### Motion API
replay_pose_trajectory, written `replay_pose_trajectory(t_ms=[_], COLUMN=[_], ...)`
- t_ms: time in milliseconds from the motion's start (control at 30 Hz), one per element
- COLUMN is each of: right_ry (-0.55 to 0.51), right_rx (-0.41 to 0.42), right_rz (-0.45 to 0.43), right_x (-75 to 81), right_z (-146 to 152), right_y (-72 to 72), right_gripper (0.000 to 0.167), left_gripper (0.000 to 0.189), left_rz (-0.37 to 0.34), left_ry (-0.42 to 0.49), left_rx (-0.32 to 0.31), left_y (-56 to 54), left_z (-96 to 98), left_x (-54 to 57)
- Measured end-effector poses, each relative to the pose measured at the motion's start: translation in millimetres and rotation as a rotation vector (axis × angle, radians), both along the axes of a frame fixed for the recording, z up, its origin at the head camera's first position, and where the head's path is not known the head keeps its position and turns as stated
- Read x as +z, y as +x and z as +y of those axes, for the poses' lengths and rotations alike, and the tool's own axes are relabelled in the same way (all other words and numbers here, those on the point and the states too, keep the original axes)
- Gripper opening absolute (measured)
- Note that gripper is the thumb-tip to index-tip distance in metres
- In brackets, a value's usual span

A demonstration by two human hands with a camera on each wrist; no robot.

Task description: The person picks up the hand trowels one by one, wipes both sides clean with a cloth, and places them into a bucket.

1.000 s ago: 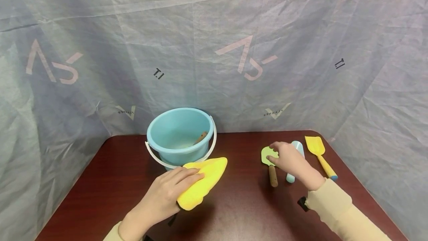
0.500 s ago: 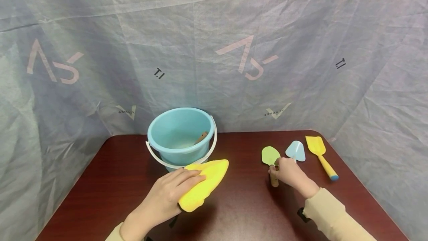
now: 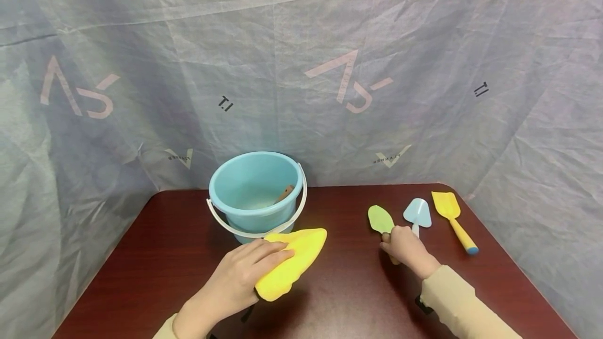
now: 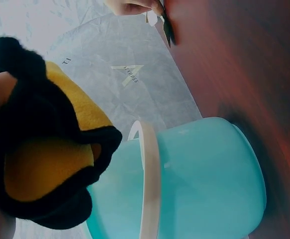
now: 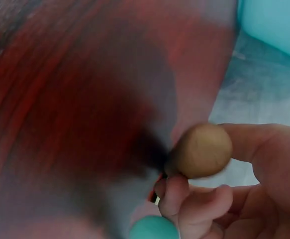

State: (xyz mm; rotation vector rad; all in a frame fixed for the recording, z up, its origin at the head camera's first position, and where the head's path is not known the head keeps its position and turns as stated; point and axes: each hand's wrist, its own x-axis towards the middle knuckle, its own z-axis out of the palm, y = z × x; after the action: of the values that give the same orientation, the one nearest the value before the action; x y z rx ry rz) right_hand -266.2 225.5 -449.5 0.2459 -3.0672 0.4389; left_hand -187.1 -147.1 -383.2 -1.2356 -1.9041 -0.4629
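Observation:
My left hand (image 3: 237,273) grips a soft yellow plush-like cloth thing (image 3: 298,255) in front of the bucket. The left wrist view shows its black fabric underside (image 4: 40,114) with yellow patches; its exact kind is unclear. My right hand (image 3: 409,250) pinches the wooden handle (image 5: 204,151) of a toy shovel with a green blade (image 3: 380,218), between thumb and fingers. That blade points away from me, slightly turned to the left. Right beside this hand lies a light-blue toy shovel (image 3: 418,212), its handle mostly hidden behind the hand.
A light-blue bucket (image 3: 264,221) with a white handle (image 3: 301,200) stands at the back left of the dark red table (image 3: 348,302). Inside it, a brown wooden handle end (image 3: 285,193) shows. A yellow toy shovel (image 3: 447,208) lies at the right edge. Grey sheeting hangs behind.
My right hand has moved from over the green blade down to its wooden handle and taken hold of it. The green shovel has turned slightly. My left hand has barely shifted.

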Motion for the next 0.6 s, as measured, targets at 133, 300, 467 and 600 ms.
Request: replay_pose_trajectory(t_ms=[133, 300, 467, 600], right_ry=[0.071, 0.093, 0.09, 0.092], right_rx=[0.025, 0.012, -0.022, -0.061], right_rz=[0.008, -0.015, -0.029, -0.057], right_x=[-2.6, -4.9, -5.6, -2.8], right_z=[-0.1, -0.6, -0.4, 0.1], right_y=[0.4, -2.2, -5.0, -4.8], right_gripper=[0.038, 0.035, 0.033, 0.028], left_gripper=[0.033, 0.033, 0.033, 0.034], left_rz=[0.006, 0.005, 0.002, 0.005], left_ry=[-0.001, -0.002, -0.002, -0.008], left_rx=[0.004, 0.002, -0.001, 0.003], left_y=[-0.1, -0.1, 0.0, -0.5], left_z=[0.9, 0.3, -0.8, -1.9], left_x=[-0.5, 0.0, 0.4, 0.7])
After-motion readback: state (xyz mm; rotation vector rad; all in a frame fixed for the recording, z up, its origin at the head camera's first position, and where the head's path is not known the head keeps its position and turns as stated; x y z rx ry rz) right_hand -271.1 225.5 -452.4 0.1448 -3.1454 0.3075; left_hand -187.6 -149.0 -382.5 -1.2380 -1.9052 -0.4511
